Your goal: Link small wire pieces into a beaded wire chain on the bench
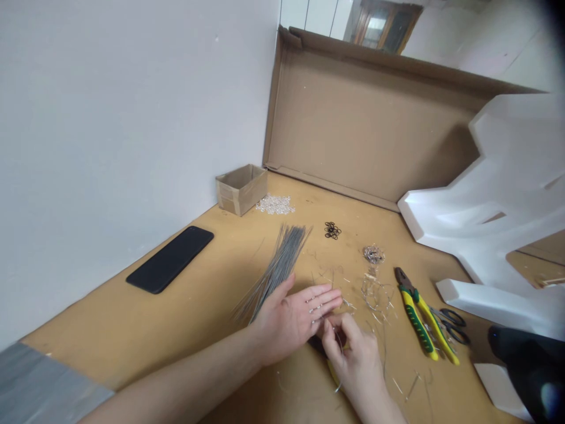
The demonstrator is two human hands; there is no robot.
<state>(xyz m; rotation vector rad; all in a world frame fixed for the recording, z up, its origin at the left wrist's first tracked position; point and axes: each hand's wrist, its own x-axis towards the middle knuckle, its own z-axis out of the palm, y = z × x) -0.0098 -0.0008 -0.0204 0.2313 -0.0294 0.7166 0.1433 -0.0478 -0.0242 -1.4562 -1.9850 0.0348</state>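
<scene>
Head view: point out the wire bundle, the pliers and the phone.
Wire bundle [282,259], head view: middle of the strands.
Pliers [415,321], head view: one handle.
Phone [170,259], head view: middle of its black face.

No readable lettering is showing.
No brand, number or sign that can be made out is appearing on the dark phone [170,259], the small cardboard box [253,191], the large carton [366,123] or the green-and-yellow pliers [417,322]; neither is any legible label showing on the white foam piece [498,176].
</scene>
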